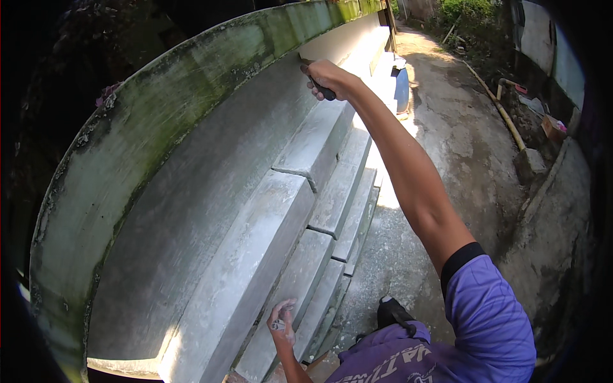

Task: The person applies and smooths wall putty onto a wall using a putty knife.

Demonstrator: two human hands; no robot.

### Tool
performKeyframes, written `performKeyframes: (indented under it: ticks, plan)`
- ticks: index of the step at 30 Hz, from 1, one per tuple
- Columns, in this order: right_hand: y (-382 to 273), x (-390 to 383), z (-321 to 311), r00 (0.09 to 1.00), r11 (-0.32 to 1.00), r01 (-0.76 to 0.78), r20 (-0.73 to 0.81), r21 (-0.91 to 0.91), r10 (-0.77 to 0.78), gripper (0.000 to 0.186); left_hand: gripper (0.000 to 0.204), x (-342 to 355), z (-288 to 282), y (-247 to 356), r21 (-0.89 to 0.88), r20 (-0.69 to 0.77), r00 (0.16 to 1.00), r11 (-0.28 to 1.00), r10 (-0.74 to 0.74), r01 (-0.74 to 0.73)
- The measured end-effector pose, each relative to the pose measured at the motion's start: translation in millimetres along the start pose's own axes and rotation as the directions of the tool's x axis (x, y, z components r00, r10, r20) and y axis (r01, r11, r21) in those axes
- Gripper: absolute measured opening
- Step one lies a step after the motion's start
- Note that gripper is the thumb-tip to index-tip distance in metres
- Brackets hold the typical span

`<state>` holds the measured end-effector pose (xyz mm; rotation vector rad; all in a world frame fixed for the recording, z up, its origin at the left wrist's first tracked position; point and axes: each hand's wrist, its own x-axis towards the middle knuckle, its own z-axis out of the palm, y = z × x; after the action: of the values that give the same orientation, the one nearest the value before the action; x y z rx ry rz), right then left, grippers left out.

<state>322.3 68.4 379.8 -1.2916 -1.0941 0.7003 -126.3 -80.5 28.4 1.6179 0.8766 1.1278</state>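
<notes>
Starting at the left, and there's the mossy rim [147, 115], curving over the top of the wall [211, 159], its green stains on show: untreated, by my reading. Below it the wall itself, grey and fairly even over its near stretch, so that part looks largely worked; how finished it is, I can't tell. Stepping down from the wall's foot, the ledges [246, 236], pale and blotchy, probably with work left. Over a lower ledge, the left hand [282, 319], dusty, fingers loosely curled, nothing visible in it! And up at the wall's farther stretch, just under the rim, the right hand [332, 78], fingers wrapped firmly round a black-handled tool [327, 93], its tip up against the wall. Beyond, right of the wall, a blue barrel [401, 89].
</notes>
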Motion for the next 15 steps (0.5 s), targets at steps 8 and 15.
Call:
performKeyframes:
  ticks: [8, 15]
  plan:
    - [1, -1, 8, 0.999, 0.999, 0.012, -0.031, -0.044, -0.013, 0.021, 0.023, 0, -4, 2, -0.013, 0.026, 1.000, 1.000, 0.006, -0.006]
    - [8, 0, 27, 0.996, 1.000, 0.024, -0.089, 0.003, -0.024, 0.022, 0.021, -2, -7, 13, 0.073, 0.025, 0.999, 0.997, 0.028, -0.029]
